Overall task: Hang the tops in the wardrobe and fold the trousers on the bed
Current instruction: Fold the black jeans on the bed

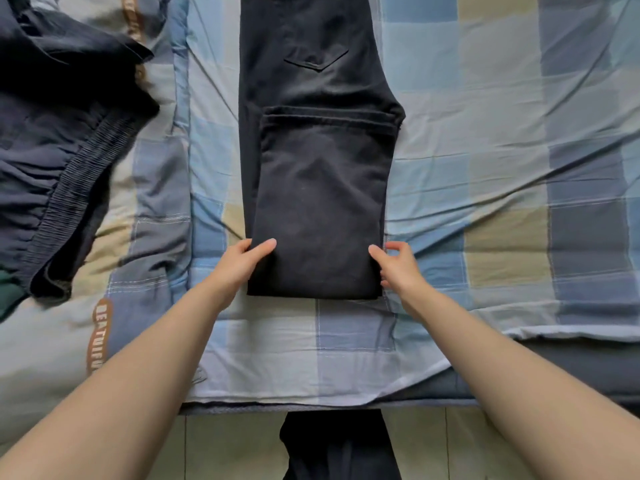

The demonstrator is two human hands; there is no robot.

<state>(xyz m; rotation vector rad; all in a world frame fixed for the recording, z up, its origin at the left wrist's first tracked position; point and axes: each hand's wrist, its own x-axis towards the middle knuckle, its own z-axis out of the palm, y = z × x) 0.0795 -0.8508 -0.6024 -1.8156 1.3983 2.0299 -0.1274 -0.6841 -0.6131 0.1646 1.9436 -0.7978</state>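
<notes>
A: Fingers first. What do they do?

B: The left hand [242, 263] grips the near left edge of the black trousers [320, 188], thumb lying on top, the other fingers tucked under the cloth. The right hand [396, 266] pinches the near right edge, thumb on the cloth, fingers curled beside it.

A: And the trousers?

B: They lie flat on the checked bedsheet [485, 133], the legs doubled back over the seat, hems just below the back pocket [317, 58].

A: Further out?

B: A dark blue garment [52, 150] with an elastic waistband lies crumpled at the left, well apart. A tiled floor [225, 448] shows below the bed's edge.
</notes>
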